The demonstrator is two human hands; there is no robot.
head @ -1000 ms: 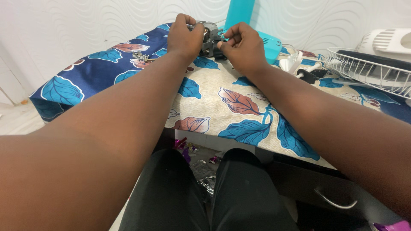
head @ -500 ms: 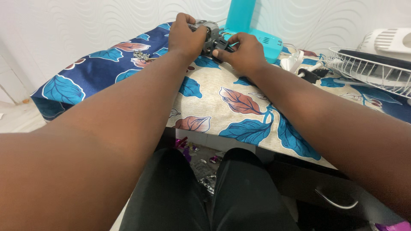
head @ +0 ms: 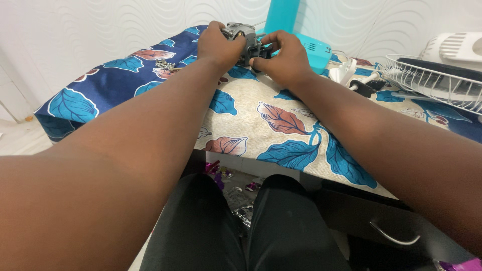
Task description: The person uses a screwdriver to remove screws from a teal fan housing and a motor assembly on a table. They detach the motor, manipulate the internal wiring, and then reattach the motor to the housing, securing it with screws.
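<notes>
1. Sitting close, dark-trousered legs (head: 241, 226) fill the near edge, under the desk (head: 281, 120) with its leaf-print cloth.
2. Both arms stretch over the cloth to the far side.
3. Left hand (head: 217, 46) curls shut around a small grey motor (head: 242, 34); right hand (head: 281, 56) pinches its other end, fingers bent.
4. Loose screws (head: 163, 63) lie left of the hands.
5. Teal fan base (head: 314, 50) stands just behind; white wire grille (head: 432, 83) far right.

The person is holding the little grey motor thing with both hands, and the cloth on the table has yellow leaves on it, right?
Not quite. Both the left hand and the right hand do hold the small grey motor part, but the head view shows the tablecloth printed with blue and reddish leaves, not yellow ones.
</notes>
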